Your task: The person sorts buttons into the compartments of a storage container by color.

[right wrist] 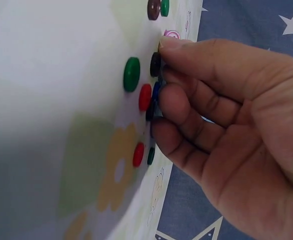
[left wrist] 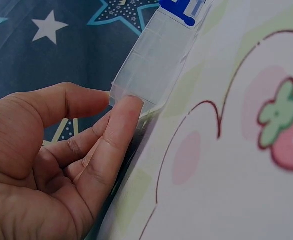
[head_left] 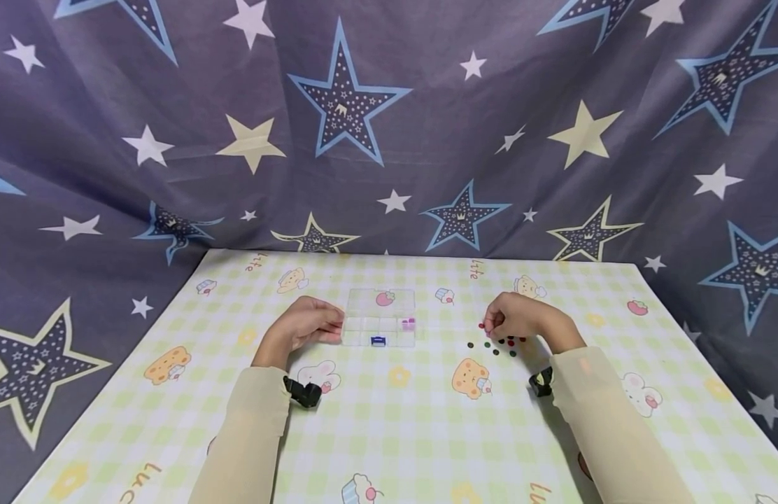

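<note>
A clear plastic compartment box [head_left: 370,325] with a blue latch [head_left: 378,341] lies with its lid raised at the back. Purple-pink buttons [head_left: 408,324] sit in a right-hand compartment. My left hand [head_left: 307,322] grips the box's left end; the left wrist view shows thumb and finger on the clear wall [left wrist: 149,60]. On the right, my right hand [head_left: 518,316] is low over loose buttons [right wrist: 131,74] in green, red and dark colours. At its thumb tip a pink button [right wrist: 172,34] shows, apparently pinched; the index fingertip is hidden behind the thumb.
A pastel checked cloth [head_left: 389,420] with printed cartoons covers the table. Behind it hangs a dark star-patterned curtain [head_left: 389,140]. Several scattered buttons [head_left: 496,352] lie in front of and beneath the right hand.
</note>
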Available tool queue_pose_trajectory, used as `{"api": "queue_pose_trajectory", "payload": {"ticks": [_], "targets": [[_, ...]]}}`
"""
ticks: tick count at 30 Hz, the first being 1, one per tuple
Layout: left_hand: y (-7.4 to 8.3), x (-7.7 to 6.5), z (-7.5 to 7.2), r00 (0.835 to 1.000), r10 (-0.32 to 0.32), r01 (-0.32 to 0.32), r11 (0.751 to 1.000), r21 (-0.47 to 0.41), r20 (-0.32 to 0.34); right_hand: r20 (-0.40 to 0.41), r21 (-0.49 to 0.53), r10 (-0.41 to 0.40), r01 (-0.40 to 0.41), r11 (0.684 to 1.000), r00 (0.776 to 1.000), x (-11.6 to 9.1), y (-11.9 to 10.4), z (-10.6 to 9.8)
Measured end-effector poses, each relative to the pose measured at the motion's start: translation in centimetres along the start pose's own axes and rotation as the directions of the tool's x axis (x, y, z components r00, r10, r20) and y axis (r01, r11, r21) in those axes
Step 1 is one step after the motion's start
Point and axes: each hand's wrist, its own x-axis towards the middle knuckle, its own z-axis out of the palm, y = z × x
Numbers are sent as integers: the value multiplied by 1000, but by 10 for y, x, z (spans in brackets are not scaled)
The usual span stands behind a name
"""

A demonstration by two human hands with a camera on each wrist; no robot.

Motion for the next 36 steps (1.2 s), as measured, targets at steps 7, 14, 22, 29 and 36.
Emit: {"api": "queue_pose_trajectory", "payload": {"ticks": [7,14,22,29,36], "targets": [[0,1,0,1000,-4,4,1000,-3,-2,3,-17,3,-3,1000,1000,0,2,1],[1,1,1,1000,-10,10,1000,2,2,-9,5,-24,24,1000,1000,-3,-1,0],[2,-1,1,1000,-14,14,1000,-2,-1,-27,2,-53,53,999,998,-2,-6,-1],[2,-3,2,1000,-13,13,1000,1,-3,-68,-22,-79,78,997,995,1,-14,1],[3,-3,2,1000,-9,9,1000,-2,-1,-116,-51,-121,116,992,986,9,-22,5]]}}
